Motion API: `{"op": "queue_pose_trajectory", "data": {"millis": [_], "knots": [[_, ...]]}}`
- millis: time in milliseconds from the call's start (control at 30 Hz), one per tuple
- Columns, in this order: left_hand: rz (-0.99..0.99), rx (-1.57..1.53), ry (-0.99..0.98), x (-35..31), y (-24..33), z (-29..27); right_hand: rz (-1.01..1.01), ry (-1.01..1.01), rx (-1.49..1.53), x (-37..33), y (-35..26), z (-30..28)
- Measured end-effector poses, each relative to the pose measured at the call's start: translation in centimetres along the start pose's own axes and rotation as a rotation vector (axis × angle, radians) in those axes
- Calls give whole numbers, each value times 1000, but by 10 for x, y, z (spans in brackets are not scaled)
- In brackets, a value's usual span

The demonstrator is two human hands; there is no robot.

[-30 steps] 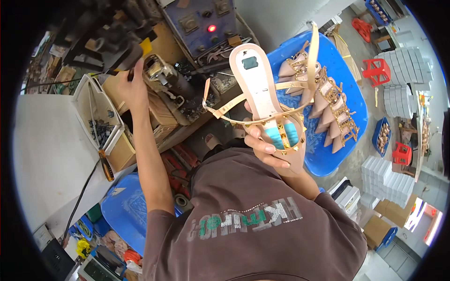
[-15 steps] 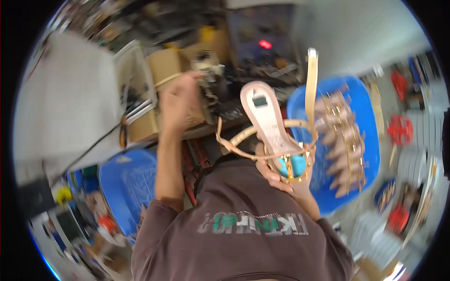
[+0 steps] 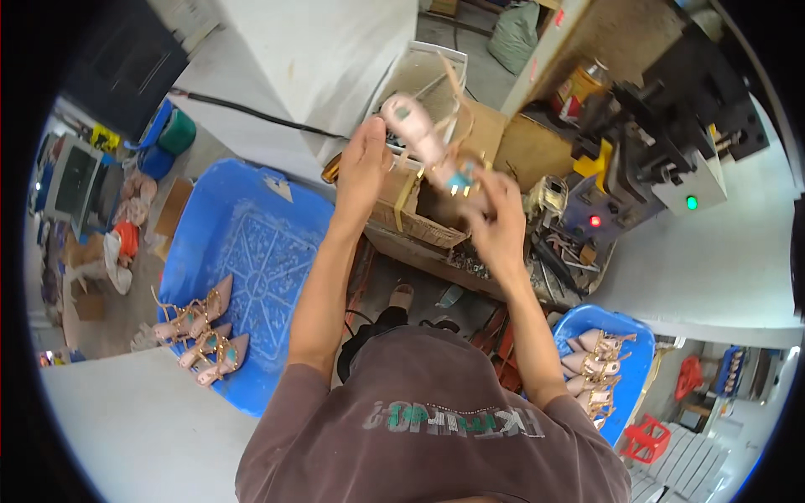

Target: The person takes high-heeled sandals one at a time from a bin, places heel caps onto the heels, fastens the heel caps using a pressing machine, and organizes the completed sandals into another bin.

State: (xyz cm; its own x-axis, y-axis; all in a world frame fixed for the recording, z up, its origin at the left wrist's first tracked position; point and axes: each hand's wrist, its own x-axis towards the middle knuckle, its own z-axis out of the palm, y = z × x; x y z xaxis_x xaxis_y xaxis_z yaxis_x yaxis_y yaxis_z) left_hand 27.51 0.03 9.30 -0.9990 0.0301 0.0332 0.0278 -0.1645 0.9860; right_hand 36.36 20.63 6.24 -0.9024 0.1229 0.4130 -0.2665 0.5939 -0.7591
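Note:
A pale pink strappy sandal (image 3: pixel 417 134) with gold studs and a turquoise patch near its toe is held up in front of me, slightly blurred. My left hand (image 3: pixel 365 168) is closed at its heel end, fingers against the edge of the sole. At the toe end, my right hand (image 3: pixel 501 220) grips the sandal from the right, its fingertips partly smeared by motion. One long strap sticks up beyond the shoe. Below the sandal is an open cardboard box (image 3: pixel 432 230) on the bench.
A blue tub (image 3: pixel 277 226) on the left holds several similar sandals (image 3: pixel 205 335) at its near end. Another blue tub (image 3: pixel 641 335) with more sandals stands at right. A dark machine (image 3: pixel 662 142) with lit red and green lamps rises beyond the bench. A black cable (image 3: pixel 260 111) crosses the white surface.
My view has turned left. The sandal has gone from the right side, over the right tub, to above the cardboard box. My left hand, apart from it before, is now at its heel.

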Motion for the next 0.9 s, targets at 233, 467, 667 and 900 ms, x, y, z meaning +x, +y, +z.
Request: {"op": "queue_pose_trajectory", "data": {"millis": [233, 467, 667, 900], "knots": [[-88, 201, 288, -78, -62, -106, -64, 162, -282, 79, 103, 60], [-340, 533, 862, -197, -180, -271, -93, 64, -287, 72, 124, 44], [-214, 1086, 1530, -240, -157, -361, -149, 35, -398, 32, 28, 60], [-666, 1032, 1880, -295, -79, -384, -85, -98, -349, -27, -11, 51]]}}
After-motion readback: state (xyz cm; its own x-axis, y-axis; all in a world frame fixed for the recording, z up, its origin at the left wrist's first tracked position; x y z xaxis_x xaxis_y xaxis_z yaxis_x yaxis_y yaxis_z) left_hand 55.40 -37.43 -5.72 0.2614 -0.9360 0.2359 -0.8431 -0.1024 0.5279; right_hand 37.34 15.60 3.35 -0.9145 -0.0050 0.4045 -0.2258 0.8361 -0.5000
